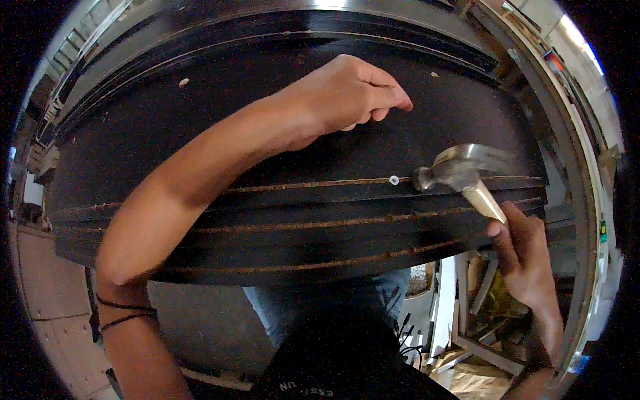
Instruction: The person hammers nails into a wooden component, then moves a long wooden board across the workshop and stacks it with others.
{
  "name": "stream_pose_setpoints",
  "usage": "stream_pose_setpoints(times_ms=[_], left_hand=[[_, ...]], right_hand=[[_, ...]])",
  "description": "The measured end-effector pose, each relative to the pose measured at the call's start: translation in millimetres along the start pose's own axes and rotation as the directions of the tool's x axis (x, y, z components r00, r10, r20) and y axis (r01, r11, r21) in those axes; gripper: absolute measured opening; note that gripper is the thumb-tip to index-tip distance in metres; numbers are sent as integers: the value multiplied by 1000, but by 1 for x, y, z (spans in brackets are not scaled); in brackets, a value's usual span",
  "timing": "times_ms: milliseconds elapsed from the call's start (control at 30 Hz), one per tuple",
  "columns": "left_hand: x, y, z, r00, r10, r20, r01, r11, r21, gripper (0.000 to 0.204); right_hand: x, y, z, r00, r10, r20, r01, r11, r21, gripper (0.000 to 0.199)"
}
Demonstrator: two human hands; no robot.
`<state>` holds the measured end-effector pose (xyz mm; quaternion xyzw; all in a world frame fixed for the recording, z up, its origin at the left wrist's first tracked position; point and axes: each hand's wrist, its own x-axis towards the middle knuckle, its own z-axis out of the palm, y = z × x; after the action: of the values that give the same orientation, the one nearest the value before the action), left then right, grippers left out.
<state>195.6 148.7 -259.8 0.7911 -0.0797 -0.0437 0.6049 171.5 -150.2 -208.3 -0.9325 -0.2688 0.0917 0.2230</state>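
Note:
My right hand (525, 257) grips the pale wooden handle of a claw hammer (460, 167), whose metal head is slightly blurred. The hammer's face hangs just right of a small white ring-shaped piece (394, 180), which sits at the raw brown edge of the top dark board (293, 160). They look close but apart. My left hand (367, 97) is over the board, beyond the white piece, with its fingers curled and pressed together. Whatever they hold, if anything, is hidden.
More dark boards (333, 243) with brown edges lie stacked under the top one. Two small pale spots, one a disc (183, 83), show on the board's far part. Offcuts and brown paper (483, 380) lie on the floor at lower right. Metal rails (577, 200) run along the right.

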Motion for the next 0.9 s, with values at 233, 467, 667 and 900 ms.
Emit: stream_pose_setpoints(times_ms=[233,467,667,900], left_hand=[[-2,-1,3,999,32,-29,-32,999,4,31],[-4,-1,-12,995,74,71,-73,997,-17,37],[-43,32,-21,999,-48,-3,48,999,-14,27],[-94,40,12,984,-174,31,175,983,-46,20]], right_hand=[[-3,-5,7,993,-79,-85,77,997,-22,30],[2,-21,3,970,-164,-179,189,973,133,33],[15,-33,-3,969,109,221,-59,973,-222,34],[-24,9,8,990,-73,-117,83,993,85,35]])
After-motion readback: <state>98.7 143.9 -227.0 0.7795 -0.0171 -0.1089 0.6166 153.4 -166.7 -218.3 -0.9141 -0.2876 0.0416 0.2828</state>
